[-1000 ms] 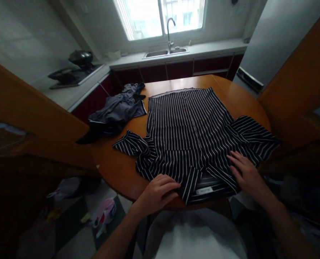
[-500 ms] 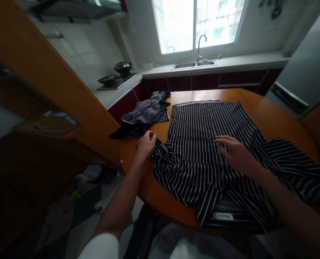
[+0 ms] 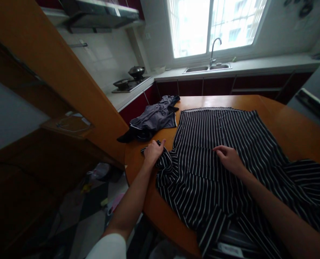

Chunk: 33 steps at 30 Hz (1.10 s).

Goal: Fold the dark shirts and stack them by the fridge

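A black shirt with white stripes [image 3: 216, 144] lies spread face down on a round wooden table [image 3: 289, 129], collar end toward me. My left hand [image 3: 153, 151] is closed on the shirt's bunched left sleeve [image 3: 163, 163] at the table's left edge. My right hand [image 3: 228, 157] rests on the middle of the shirt with fingers curled loosely against the fabric. The other sleeve [image 3: 311, 176] lies spread out at the right.
A crumpled grey garment [image 3: 153, 118] lies on the table's far left, by a wooden partition [image 3: 68, 82]. Beyond are a kitchen counter with a sink and tap [image 3: 208, 66], a stove with pots [image 3: 130, 81], and a window. Bags and clutter lie on the floor at the left.
Both hands left the collar end near me: the left went out to the left sleeve and took hold of it, the right moved up onto the shirt's middle. My view swung left.
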Available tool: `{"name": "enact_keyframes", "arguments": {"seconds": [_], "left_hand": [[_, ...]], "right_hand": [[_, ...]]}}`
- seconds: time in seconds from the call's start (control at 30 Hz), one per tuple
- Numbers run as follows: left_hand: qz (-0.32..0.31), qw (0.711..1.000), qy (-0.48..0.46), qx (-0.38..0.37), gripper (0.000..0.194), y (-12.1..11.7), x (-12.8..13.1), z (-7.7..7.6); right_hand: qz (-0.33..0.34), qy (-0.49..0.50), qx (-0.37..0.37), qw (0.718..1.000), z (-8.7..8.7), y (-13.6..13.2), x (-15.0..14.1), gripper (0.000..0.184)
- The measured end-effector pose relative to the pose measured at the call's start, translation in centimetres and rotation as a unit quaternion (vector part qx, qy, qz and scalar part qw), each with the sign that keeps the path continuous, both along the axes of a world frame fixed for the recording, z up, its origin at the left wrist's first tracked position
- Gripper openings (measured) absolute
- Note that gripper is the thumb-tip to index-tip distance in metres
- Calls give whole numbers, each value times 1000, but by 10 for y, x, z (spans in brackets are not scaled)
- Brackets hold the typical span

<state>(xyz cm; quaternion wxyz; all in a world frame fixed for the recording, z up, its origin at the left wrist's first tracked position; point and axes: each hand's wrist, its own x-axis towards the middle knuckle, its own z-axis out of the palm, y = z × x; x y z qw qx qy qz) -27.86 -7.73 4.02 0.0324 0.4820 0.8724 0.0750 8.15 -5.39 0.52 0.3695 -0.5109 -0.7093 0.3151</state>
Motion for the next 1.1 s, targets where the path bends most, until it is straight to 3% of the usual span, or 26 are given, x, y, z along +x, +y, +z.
{"name": "enact_keyframes", "arguments": {"seconds": [0.1, 0.3, 0.4, 0.5, 0.57, 0.63, 0.7, 0.8, 0.9, 0.93, 1.0, 1.1], "left_hand": [[-16, 999, 32, -8, 65, 3, 6, -2], [-45, 999, 7, 7, 26, -1, 2, -7], [-53, 997, -8, 57, 22, -4, 0, 8], [-62, 986, -11, 154, 25, -9, 11, 38], [-103, 955, -48, 273, 22, -16, 30, 61], [-185, 895, -123, 386, 16, -28, 59, 81], [-283, 843, -199, 412, 14, -41, 92, 96], [-459, 775, -292, 320, 13, -54, 135, 104], [-565, 724, -340, 203, 19, -45, 148, 98], [-561, 726, -350, 188, 23, -37, 144, 93], [-507, 757, -369, 183, 29, -16, 125, 81], [-416, 807, -384, 171, 29, 14, 86, 59]], "right_hand": [[-15, 13, 14, 1000, 7, -3, 0, 27], [-26, 23, 26, 999, 15, -4, -1, 26], [-28, 32, 23, 999, 18, -4, -1, 26], [-23, 67, 4, 997, 24, -4, -1, 24], [-9, 113, -34, 993, 29, -6, -2, 23], [14, 172, -103, 980, 36, -8, -1, 24], [43, 233, -191, 952, 43, -10, 2, 33], [93, 276, -290, 911, 55, -13, 12, 62], [132, 229, -325, 908, 59, -14, 21, 81], [135, 214, -333, 908, 57, -14, 23, 80], [118, 188, -346, 912, 51, -13, 25, 65], [77, 122, -286, 947, 35, -11, 24, 38]]}}
